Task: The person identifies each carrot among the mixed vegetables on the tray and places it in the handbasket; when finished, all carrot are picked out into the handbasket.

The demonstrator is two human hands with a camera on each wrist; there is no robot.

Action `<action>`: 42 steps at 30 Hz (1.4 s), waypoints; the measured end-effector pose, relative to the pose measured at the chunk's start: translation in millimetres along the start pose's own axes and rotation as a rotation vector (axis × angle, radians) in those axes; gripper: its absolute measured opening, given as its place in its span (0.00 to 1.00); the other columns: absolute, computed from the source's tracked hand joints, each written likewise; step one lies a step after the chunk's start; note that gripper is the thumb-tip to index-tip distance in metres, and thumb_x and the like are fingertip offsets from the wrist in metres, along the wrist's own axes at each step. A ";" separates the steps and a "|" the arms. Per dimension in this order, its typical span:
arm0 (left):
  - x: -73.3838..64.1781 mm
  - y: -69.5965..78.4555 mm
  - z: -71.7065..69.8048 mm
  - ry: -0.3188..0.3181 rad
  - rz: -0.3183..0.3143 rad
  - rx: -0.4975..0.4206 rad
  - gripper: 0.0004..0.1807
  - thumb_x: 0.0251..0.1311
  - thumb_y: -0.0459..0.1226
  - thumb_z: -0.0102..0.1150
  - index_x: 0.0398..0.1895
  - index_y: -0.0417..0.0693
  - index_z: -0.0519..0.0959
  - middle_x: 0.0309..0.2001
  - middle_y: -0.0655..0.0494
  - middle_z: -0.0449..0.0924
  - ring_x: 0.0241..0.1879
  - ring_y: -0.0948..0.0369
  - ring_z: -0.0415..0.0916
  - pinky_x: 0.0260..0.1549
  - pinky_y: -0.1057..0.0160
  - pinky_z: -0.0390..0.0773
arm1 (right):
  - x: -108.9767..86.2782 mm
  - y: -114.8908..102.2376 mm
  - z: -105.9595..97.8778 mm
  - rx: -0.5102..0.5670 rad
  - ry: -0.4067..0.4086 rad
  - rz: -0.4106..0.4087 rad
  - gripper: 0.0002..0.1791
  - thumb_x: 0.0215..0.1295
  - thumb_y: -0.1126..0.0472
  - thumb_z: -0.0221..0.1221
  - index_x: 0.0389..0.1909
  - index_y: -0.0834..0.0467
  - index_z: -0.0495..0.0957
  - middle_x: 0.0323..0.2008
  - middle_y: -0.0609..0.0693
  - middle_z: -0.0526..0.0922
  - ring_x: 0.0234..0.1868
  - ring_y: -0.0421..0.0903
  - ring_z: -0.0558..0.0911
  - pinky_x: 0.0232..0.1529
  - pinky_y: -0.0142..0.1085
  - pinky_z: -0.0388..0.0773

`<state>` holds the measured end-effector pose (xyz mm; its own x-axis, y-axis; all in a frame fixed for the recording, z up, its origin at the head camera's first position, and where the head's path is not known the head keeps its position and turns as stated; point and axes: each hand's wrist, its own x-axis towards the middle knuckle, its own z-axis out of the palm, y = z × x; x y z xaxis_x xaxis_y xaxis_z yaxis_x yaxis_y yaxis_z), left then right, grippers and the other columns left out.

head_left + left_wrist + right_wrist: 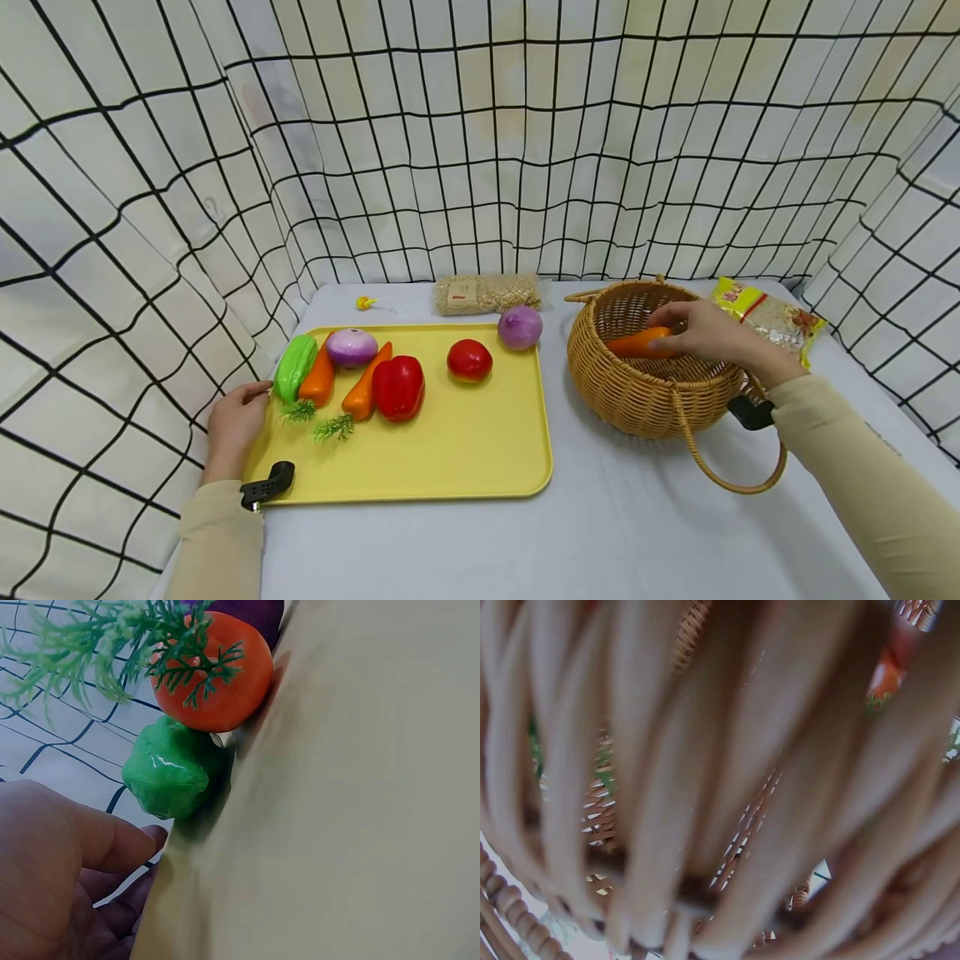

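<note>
My right hand (705, 333) reaches over the rim of a wicker basket (626, 400) and pinches an orange carrot (633, 344) inside it. The basket's weave (705, 787) fills the right wrist view and hides that hand. My left hand (236, 421) holds the left edge of a yellow tray (450, 450), with thumb and fingers at the rim in the left wrist view. Beside it on the tray lies a green bumpy vegetable (166, 769), then a carrot (318, 379), a purple onion half (351, 347), another carrot (363, 393) and a red bell pepper (398, 389).
A tomato (469, 361) lies on the tray, and a purple onion (520, 327) sits at its back right corner. Behind are a bag of grains (487, 295) and a small yellow item (365, 302). A snack bag (772, 317) lies behind the basket; black netting surrounds the table.
</note>
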<state>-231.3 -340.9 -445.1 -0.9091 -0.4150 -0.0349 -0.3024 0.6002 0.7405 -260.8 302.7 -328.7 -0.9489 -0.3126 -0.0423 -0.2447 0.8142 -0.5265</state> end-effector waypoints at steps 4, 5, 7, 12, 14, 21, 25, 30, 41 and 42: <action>0.7 -0.8 -0.7 -0.009 -0.007 -0.007 0.25 0.73 0.40 0.39 0.67 0.38 0.69 0.64 0.34 0.68 0.62 0.40 0.64 0.52 0.47 0.67 | 0.1 1.5 1.7 -0.004 0.000 -0.017 0.23 0.61 0.50 0.67 0.52 0.58 0.80 0.49 0.55 0.82 0.44 0.50 0.75 0.42 0.40 0.73; 0.7 -0.8 -0.7 -0.009 -0.008 -0.010 0.25 0.73 0.40 0.39 0.67 0.38 0.69 0.64 0.34 0.68 0.62 0.41 0.64 0.52 0.47 0.67 | 0.3 1.9 1.9 -0.007 0.001 -0.021 0.22 0.61 0.50 0.67 0.52 0.58 0.80 0.49 0.55 0.82 0.45 0.50 0.76 0.44 0.41 0.74; 0.6 -0.9 -0.7 -0.007 -0.009 -0.012 0.25 0.73 0.40 0.39 0.67 0.38 0.69 0.64 0.34 0.68 0.62 0.41 0.64 0.52 0.47 0.67 | 0.8 2.5 2.4 -0.013 0.004 -0.025 0.22 0.61 0.51 0.67 0.52 0.58 0.80 0.50 0.56 0.82 0.47 0.51 0.77 0.45 0.43 0.75; 0.7 -0.7 -0.5 -0.008 -0.008 -0.007 0.25 0.73 0.40 0.39 0.67 0.38 0.69 0.64 0.34 0.68 0.62 0.40 0.64 0.52 0.46 0.67 | 0.9 1.2 2.6 -0.011 0.018 -0.038 0.20 0.62 0.56 0.66 0.53 0.60 0.78 0.50 0.59 0.82 0.49 0.53 0.78 0.48 0.47 0.76; 0.8 -1.0 -0.2 -0.007 -0.011 -0.005 0.25 0.73 0.40 0.39 0.67 0.38 0.69 0.64 0.34 0.68 0.62 0.40 0.64 0.52 0.46 0.67 | -0.3 -0.9 2.3 -0.009 0.022 -0.042 0.20 0.63 0.57 0.65 0.53 0.60 0.78 0.50 0.59 0.81 0.50 0.53 0.78 0.49 0.48 0.76; 1.2 -1.2 0.5 -0.003 -0.023 -0.008 0.25 0.73 0.40 0.38 0.67 0.38 0.69 0.64 0.35 0.68 0.62 0.41 0.64 0.52 0.47 0.67 | -10.6 -11.7 -1.8 0.012 0.032 -0.049 0.19 0.68 0.53 0.60 0.55 0.58 0.77 0.51 0.57 0.81 0.51 0.53 0.78 0.49 0.48 0.78; 1.5 -1.0 0.2 -0.004 -0.023 -0.010 0.25 0.73 0.40 0.38 0.67 0.38 0.69 0.64 0.35 0.68 0.62 0.41 0.64 0.51 0.48 0.68 | -17.1 -24.2 -4.8 0.008 0.089 -0.068 0.17 0.70 0.52 0.59 0.54 0.56 0.78 0.50 0.54 0.82 0.50 0.52 0.80 0.47 0.45 0.80; 1.8 -0.3 0.3 -0.001 -0.017 -0.006 0.25 0.73 0.40 0.39 0.67 0.38 0.70 0.64 0.35 0.69 0.61 0.41 0.65 0.50 0.49 0.68 | -29.2 -55.4 -4.6 0.032 0.215 -0.114 0.15 0.70 0.51 0.57 0.51 0.55 0.79 0.47 0.52 0.84 0.46 0.49 0.82 0.41 0.35 0.81; 1.3 -0.6 -0.1 -0.012 -0.027 -0.014 0.25 0.73 0.40 0.37 0.68 0.39 0.68 0.65 0.35 0.67 0.63 0.41 0.63 0.55 0.46 0.66 | -26.4 -135.0 44.0 0.177 0.325 -0.331 0.08 0.67 0.62 0.61 0.44 0.56 0.83 0.41 0.47 0.86 0.41 0.41 0.84 0.41 0.33 0.82; 1.0 -0.3 0.5 -0.010 -0.028 -0.012 0.25 0.73 0.40 0.37 0.68 0.40 0.68 0.65 0.35 0.68 0.63 0.41 0.63 0.55 0.46 0.67 | -22.7 -142.0 54.0 0.203 0.315 -0.348 0.07 0.66 0.63 0.61 0.43 0.56 0.84 0.40 0.46 0.86 0.40 0.41 0.84 0.41 0.35 0.82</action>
<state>-232.3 -341.2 -445.7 -0.9033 -0.4243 -0.0628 -0.3243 0.5798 0.7474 -193.8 167.7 -298.8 -0.8396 -0.3601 0.4066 -0.5431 0.5666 -0.6197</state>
